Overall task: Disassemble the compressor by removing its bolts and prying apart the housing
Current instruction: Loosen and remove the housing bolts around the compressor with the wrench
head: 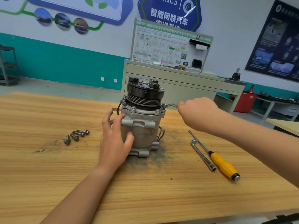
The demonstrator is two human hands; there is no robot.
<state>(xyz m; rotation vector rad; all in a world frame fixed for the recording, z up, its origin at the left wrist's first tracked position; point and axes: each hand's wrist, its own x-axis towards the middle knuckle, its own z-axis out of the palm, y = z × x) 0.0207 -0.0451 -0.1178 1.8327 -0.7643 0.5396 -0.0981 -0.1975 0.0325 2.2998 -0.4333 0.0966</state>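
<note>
The grey metal compressor (144, 125) stands upright on the wooden table (64, 167), its black pulley on top. My left hand (115, 136) grips the left side of the housing, fingers spread around it. My right hand (197, 113) is closed on the handle of a metal wrench (170, 105), whose head sits on a bolt (163, 105) at the right edge of the top flange. More bolts show along the flange front. Several removed bolts (76, 136) lie loose on the table to the left.
A yellow-handled screwdriver (221, 162) and an L-shaped socket wrench (202, 154) lie on the table to the right of the compressor. Dark grime surrounds the compressor base. A beige cabinet with a diagram board (169, 50) stands behind the table.
</note>
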